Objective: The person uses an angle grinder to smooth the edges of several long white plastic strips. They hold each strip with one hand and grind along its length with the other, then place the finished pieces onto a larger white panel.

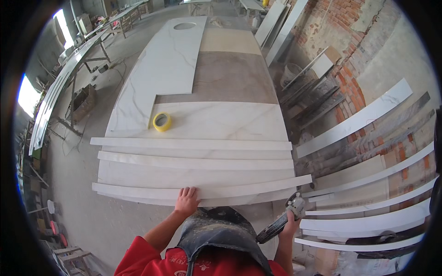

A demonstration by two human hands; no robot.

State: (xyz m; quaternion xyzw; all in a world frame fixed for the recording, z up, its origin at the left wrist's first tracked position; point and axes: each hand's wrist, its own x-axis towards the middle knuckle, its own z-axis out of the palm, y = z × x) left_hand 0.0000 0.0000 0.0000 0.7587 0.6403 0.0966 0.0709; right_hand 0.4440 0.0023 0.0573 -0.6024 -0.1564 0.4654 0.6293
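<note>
My left hand (187, 201) is at the near edge of the table, its fingers bent over a long white marbled strip (248, 187) that it holds against the slab. In my right hand (290, 224) is an angle grinder (276, 225), gripped by its body beside the table's near right corner. The grinder's head points up toward the strip's right end. Two more white strips, a middle one (202, 162) and a farther one (202, 145), lie crosswise beyond the first. Under them is a white marbled slab (230, 120).
A yellow tape roll (165, 129) lies beyond the strips, near a notched white panel (142, 87) with an oval hole. On the right, several long white strips (368, 225) and a leaning board (359, 117) line the brick wall (354, 92). Metal-topped benches (69, 73) stand left.
</note>
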